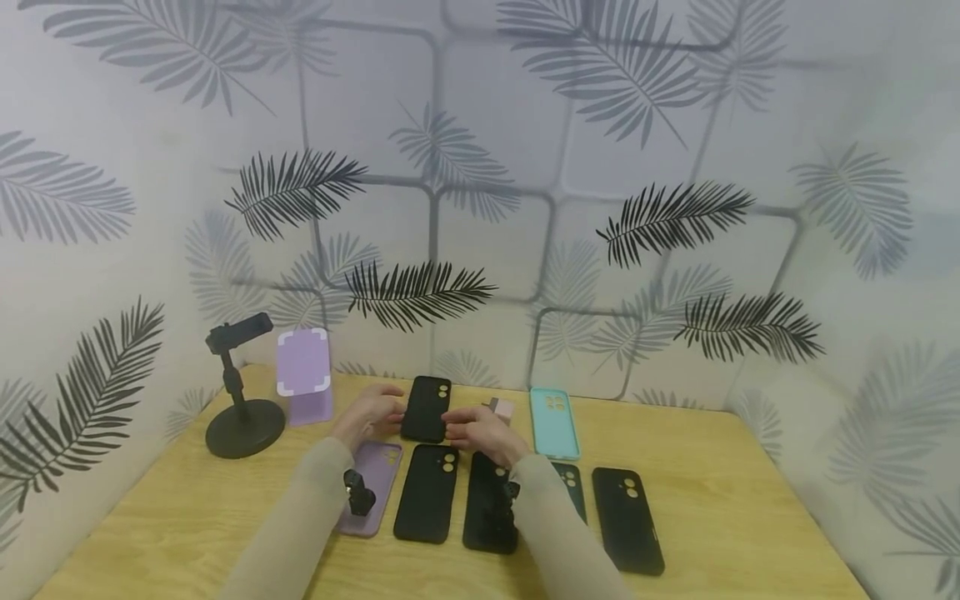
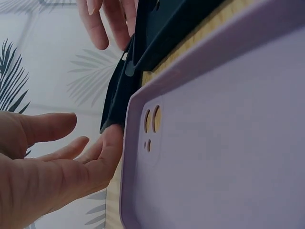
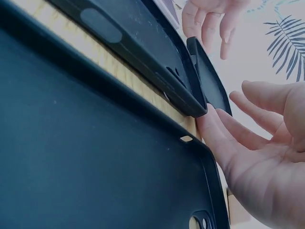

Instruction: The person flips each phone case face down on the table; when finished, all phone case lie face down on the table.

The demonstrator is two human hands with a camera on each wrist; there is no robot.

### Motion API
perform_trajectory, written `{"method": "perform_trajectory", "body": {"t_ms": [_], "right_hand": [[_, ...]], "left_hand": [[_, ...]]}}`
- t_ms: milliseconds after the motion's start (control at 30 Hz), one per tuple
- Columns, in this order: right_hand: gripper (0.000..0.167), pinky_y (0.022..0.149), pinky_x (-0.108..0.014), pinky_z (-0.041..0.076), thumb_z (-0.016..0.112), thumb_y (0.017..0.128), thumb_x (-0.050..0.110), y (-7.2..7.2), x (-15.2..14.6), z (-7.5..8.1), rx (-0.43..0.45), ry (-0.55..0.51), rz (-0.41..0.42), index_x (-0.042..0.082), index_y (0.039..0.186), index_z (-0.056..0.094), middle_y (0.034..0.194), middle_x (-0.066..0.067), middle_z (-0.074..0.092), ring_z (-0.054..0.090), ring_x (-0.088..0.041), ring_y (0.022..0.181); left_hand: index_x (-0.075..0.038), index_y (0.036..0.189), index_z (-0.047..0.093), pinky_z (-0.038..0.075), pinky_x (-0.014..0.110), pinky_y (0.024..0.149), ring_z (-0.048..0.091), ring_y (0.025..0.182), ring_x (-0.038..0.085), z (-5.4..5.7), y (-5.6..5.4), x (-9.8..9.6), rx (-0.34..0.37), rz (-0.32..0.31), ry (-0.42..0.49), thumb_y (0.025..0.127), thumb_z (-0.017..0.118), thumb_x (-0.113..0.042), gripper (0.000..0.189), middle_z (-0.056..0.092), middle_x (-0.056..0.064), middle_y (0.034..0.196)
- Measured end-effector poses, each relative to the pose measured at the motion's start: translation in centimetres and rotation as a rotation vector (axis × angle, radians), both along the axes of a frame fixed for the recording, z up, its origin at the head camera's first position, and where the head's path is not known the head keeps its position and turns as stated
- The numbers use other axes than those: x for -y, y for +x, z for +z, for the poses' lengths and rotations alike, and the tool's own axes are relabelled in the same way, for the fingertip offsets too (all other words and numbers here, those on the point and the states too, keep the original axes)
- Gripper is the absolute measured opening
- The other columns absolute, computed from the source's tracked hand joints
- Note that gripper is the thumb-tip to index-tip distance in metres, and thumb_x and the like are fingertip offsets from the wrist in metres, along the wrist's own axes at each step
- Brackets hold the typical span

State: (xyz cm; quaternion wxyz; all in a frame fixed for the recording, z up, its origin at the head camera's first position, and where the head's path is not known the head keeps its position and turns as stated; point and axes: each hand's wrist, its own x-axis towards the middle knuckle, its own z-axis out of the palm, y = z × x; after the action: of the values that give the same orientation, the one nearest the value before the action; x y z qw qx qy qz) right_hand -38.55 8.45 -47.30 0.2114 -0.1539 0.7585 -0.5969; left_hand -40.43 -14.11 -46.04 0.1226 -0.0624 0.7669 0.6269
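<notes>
While the far black phone case (image 1: 425,407) lies flat between both hands, its long axis runs away from the person, far end leaning slightly right. Left hand (image 1: 371,411) is at its left edge, right hand (image 1: 480,429) at its right, about equally near; each grip wide, fingers relaxed, nothing held. Case matte, rimmed, round-cornered. Nearer: smooth lilac case (image 1: 381,471), second black case (image 1: 426,493). Right: turquoise case (image 1: 555,423). Wood-grain worktop (image 1: 727,475).
</notes>
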Motion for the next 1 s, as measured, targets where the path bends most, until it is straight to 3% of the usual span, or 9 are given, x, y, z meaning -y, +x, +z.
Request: {"method": "perform_trajectory", "body": {"t_ms": [167,300,533,700,767,1000], "right_hand": [[0.039,0.099,-0.041,0.053,0.049,0.101,0.005,0.0,0.1,-0.1,-0.011,-0.008,-0.028,-0.008,0.138,0.049,0.141,-0.029,0.049,0.056,-0.039,0.124],[0.038,0.097,-0.04,0.054,0.05,0.102,0.009,0.0,0.5,-0.1,-0.032,0.034,-0.051,-0.008,0.136,0.052,0.134,-0.026,0.055,0.061,-0.035,0.117],[0.043,0.099,-0.042,0.053,0.049,0.104,0.023,0.2,1.1,0.5,-0.009,0.092,-0.055,-0.003,0.138,0.051,0.13,-0.022,0.059,0.06,-0.032,0.118],[0.054,0.104,-0.047,0.048,0.046,0.105,0.034,0.1,1.3,0.9,0.023,0.068,-0.068,-0.003,0.144,0.044,0.143,-0.024,0.05,0.054,-0.037,0.128],[0.056,0.105,-0.049,0.047,0.045,0.105,0.036,0.0,1.3,0.9,0.036,0.052,-0.078,-0.003,0.144,0.044,0.144,-0.024,0.049,0.053,-0.039,0.128],[0.059,0.107,-0.051,0.044,0.045,0.104,0.04,0.1,1.7,1.0,0.05,0.014,-0.081,-0.002,0.145,0.042,0.141,-0.026,0.052,0.054,-0.039,0.128]], "left_hand": [[0.004,0.145,0.04,0.058,0.028,0.071,0.062,0.077,0.013,0.4,0.2,0.3,0.041,0.003,0.128,0.094,0.052,0.005,0.052,0.06,0.012,0.099],[0.002,0.145,0.04,0.058,0.032,0.075,0.064,0.081,0.013,0.6,0.3,0.2,0.029,-0.023,0.183,0.094,0.054,0.004,0.053,0.064,0.009,0.095],[0.001,0.147,0.039,0.054,0.046,0.095,0.065,0.102,0.023,0.1,0.1,-0.4,0.015,-0.073,0.264,0.098,0.055,-0.003,0.051,0.061,0.021,0.126],[-0.002,0.146,0.042,0.057,0.043,0.092,0.059,0.12,0.036,0.1,-0.2,-0.9,0.003,-0.104,0.28,0.099,0.054,-0.007,0.048,0.054,0.027,0.135],[-0.002,0.145,0.043,0.057,0.044,0.091,0.059,0.121,0.037,0.1,-0.3,-1.1,0.003,-0.114,0.274,0.099,0.055,-0.007,0.048,0.056,0.028,0.134],[-0.004,0.14,0.049,0.057,0.048,0.091,0.069,0.1,0.026,0.1,-0.2,-1.7,0.007,-0.113,0.238,0.096,0.057,-0.001,0.045,0.069,0.019,0.113]]}}
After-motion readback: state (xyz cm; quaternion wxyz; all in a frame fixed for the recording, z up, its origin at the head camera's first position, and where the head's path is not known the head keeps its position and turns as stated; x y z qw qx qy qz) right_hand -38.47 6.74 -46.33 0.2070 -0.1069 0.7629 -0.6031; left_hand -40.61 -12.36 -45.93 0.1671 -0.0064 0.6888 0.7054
